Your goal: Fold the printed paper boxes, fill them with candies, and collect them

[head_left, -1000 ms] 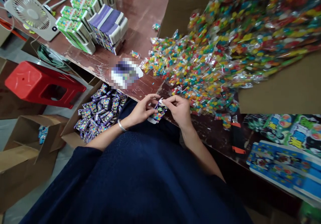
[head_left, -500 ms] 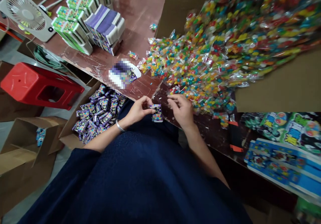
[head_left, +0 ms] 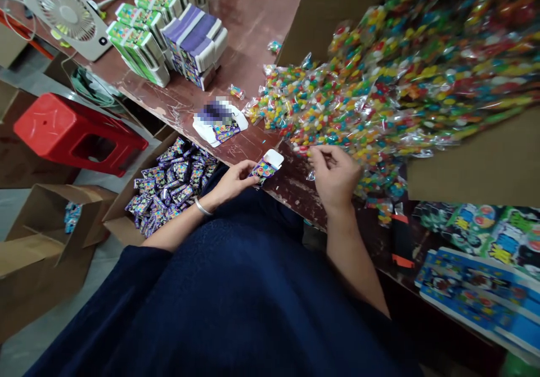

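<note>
My left hand (head_left: 236,184) grips a small purple printed candy box (head_left: 264,170) between thumb and fingers, near the table's front edge. The box's white end flap (head_left: 274,158) stands open, pointing up and right. At the near edge of a heap of clear packets of coloured jelly beans (head_left: 312,110), my right hand (head_left: 337,177) is closed in a pinch. A bit of clear wrapper (head_left: 311,175) shows under its fingertips, apparently from a candy packet; the rest is hidden by the fingers. Flat purple-and-white cartons (head_left: 228,132), partly pixelated, lie beyond my left hand.
A cardboard box (head_left: 122,229) of filled purple packs stands below the table at left, beside a red stool (head_left: 76,135). Banded stacks of green cartons (head_left: 139,53) and purple cartons (head_left: 194,36) stand near a fan (head_left: 67,17). A box cutter (head_left: 403,239) lies at right.
The purple box has been tilted and its white flap now shows open at the top. My right hand has moved right, to the packet heap, and closed. The view has shifted slightly.
</note>
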Demonstrator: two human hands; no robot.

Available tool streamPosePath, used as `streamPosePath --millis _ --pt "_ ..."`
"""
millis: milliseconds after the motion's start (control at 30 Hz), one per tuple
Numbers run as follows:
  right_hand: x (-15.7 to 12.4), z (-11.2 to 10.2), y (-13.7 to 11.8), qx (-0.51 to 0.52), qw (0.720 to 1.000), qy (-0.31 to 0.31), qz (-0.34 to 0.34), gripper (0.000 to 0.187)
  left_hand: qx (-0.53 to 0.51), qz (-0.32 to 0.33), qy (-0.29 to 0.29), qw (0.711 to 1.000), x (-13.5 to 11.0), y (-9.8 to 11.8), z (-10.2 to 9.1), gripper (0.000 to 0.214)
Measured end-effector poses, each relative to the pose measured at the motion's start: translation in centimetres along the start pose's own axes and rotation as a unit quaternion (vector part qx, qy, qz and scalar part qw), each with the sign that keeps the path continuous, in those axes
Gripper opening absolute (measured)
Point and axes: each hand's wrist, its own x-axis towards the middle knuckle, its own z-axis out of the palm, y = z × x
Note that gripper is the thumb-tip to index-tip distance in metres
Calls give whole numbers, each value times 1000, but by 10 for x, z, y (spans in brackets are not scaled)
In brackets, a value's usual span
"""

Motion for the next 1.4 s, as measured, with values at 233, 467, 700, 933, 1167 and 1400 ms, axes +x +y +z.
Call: streamPosePath --millis 233,467,700,933,1167,1400 --pt "-5 -8 -42 -23 994 -96 -49 19 86 37 -18 995 -1 5 11 42" --pt "-10 10 -32 39 983 -148 -104 21 14 84 9 996 0 2 19 40" --pt "-45 30 -22 217 967 -108 75 30 -25 133 19 991 -2 3 24 58" --pt "-51 38 -20 196 979 -48 36 20 -38 92 -62 993 1 2 23 50" --pt "-47 43 -32 284 957 3 65 24 -101 75 -15 992 0 4 26 62" --pt "-26 31 -31 283 941 -119 145 28 -22 132 4 991 -7 6 21 54"
